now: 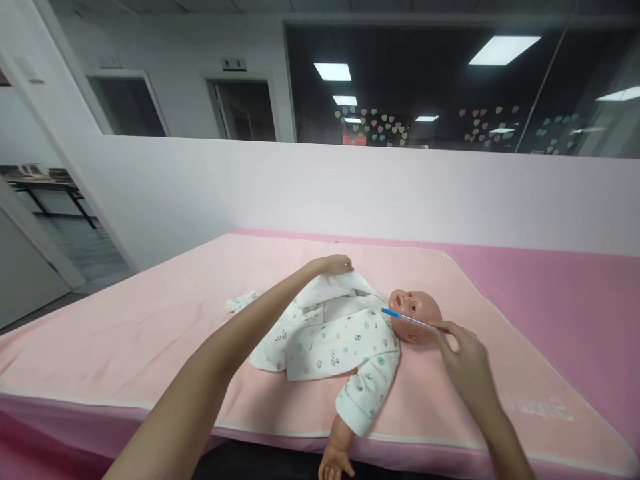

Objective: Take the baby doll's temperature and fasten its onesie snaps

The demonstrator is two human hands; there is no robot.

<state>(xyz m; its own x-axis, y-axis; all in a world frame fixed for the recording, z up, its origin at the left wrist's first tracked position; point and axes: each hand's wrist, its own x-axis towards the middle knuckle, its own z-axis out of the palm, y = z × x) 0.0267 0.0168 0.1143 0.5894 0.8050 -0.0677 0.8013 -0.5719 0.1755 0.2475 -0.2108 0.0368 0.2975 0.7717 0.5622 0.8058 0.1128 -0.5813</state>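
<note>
A baby doll (417,305) lies on its back on a peach sheet, with its head to the right. It wears a white jacket (335,340) with small printed figures. My left hand (336,265) is closed on the far front edge of the jacket and lifts it off the doll's chest. Between the thumb and fingers of my right hand (463,350) is a thin clear stick with a blue end (393,313), much like a glass thermometer. Its blue end points left, above the doll's neck and collar. One doll arm (339,443) hangs toward the near edge.
The peach sheet (185,313) lies over a pink cover (565,300) on the bed or table. Behind it rises a white half-wall (350,193) with dark glass above. At the far left, a desk (50,183) stands beyond a doorway.
</note>
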